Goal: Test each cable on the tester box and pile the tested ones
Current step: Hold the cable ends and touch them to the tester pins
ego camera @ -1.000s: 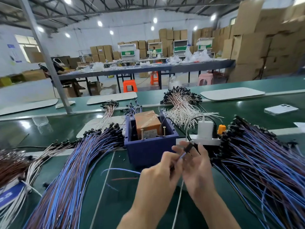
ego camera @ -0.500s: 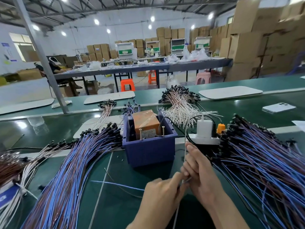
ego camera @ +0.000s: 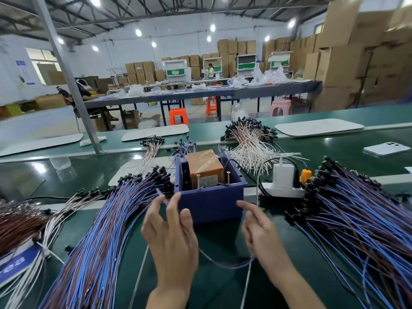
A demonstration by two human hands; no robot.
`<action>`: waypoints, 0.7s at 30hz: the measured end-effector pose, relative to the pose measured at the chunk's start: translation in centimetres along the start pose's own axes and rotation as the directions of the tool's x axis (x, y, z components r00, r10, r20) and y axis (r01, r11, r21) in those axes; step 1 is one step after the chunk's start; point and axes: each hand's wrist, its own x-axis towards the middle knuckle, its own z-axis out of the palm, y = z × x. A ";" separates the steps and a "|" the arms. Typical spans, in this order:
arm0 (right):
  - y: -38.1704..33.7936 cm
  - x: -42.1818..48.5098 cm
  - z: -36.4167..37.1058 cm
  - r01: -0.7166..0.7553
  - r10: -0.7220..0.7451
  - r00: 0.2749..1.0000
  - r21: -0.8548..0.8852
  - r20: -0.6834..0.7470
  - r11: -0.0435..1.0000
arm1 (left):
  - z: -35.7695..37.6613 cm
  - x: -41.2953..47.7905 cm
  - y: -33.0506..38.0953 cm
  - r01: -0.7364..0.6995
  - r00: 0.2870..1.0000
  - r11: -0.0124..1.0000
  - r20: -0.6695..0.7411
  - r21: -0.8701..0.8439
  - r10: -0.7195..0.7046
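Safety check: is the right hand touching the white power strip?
Apart. Head view shows a clear gap between right hand and white power strip.

Wiring is spread across a green workbench (ego camera: 218, 291). A blue tester box (ego camera: 211, 199) is set at its centre, flanked on the left by a fanned pile of blue-and-brown cables (ego camera: 100, 237) and on the right by a second pile (ego camera: 361, 224). A white power strip (ego camera: 283, 191) is placed just beside the box, with a bundle of white cables (ego camera: 249, 148) behind it. A white phone (ego camera: 386, 149) and a flat white board (ego camera: 318, 127) are laid further back.
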 end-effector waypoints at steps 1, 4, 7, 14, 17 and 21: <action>0.3 -0.4 0.6 0.075 -0.073 0.997 -0.166 0.020 0.983 | 0.0 -0.3 0.5 -0.043 0.999 0.998 0.026 -0.035 0.044; 0.7 -1.3 1.7 0.230 -0.217 0.973 -0.427 0.080 0.874 | 0.0 -1.3 1.7 -0.197 0.971 0.975 0.115 -0.103 0.208; 0.2 -1.5 1.7 0.269 -0.257 0.962 -0.491 0.094 0.829 | 0.1 -2.0 2.7 -0.324 0.906 0.925 0.216 -0.199 0.364; -0.3 -1.7 1.1 0.401 -0.349 0.916 -0.518 0.201 0.755 | -0.1 -1.8 2.9 -0.316 0.870 0.905 0.294 -0.284 0.396; -0.4 -1.8 1.4 0.445 -0.397 0.894 -0.501 0.206 0.742 | -0.1 -1.7 2.5 -0.289 0.879 0.903 0.286 -0.318 0.382; -0.1 -1.7 1.5 0.420 -0.401 0.902 -0.539 0.160 0.730 | 0.2 -1.8 2.2 -0.273 0.875 0.891 0.292 -0.364 0.387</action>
